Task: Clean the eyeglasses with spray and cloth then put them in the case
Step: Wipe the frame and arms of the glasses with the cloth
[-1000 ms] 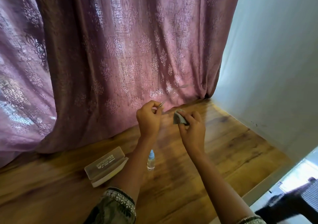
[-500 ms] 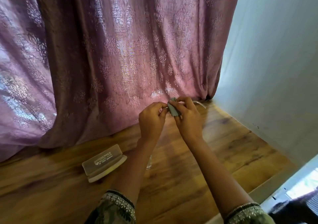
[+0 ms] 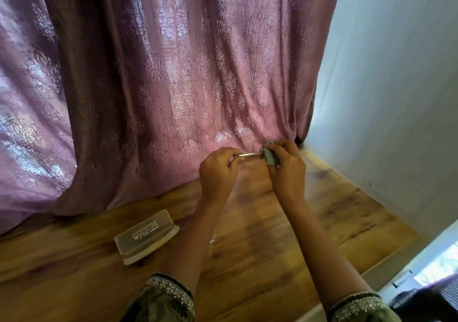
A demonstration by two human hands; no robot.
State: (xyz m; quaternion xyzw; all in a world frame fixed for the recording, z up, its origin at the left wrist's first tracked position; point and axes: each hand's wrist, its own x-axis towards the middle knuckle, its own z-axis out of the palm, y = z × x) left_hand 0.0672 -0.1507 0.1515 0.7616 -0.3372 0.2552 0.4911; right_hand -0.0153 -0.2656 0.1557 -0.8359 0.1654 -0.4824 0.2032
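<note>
Your left hand [image 3: 218, 173] is pinching the eyeglasses [image 3: 247, 155]; your right hand [image 3: 287, 170] is pinching the grey cloth [image 3: 270, 157] on them.

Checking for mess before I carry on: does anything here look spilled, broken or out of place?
Nothing stands out. The case lies flat on the wooden table, with no wet patch visible. The left hand holds the eyeglasses and the right hand holds the grey cloth against them. They show too little to check for damage.
</note>
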